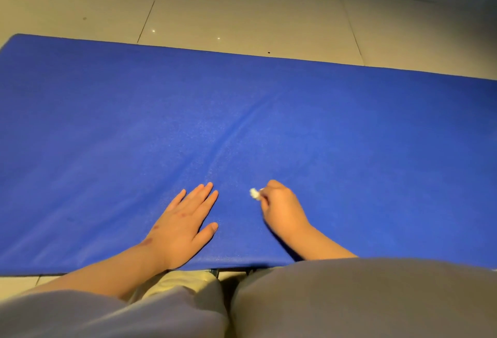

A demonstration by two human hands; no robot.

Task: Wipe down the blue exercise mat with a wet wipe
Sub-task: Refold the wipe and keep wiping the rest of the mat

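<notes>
The blue exercise mat (242,112) lies flat across the tiled floor and fills the middle of the view, with a faint crease running from its centre toward me. My left hand (183,223) rests palm down on the mat near its front edge, fingers straight and spread. Just to its right, my right hand (282,210) is curled and grips a small crumpled white wet wipe (254,193), which sticks out past the fingers and touches the mat.
Pale floor tiles (242,7) with dark grout lines lie beyond the mat's far edge. My knees in grey trousers (349,297) fill the bottom of the view, against the mat's near edge.
</notes>
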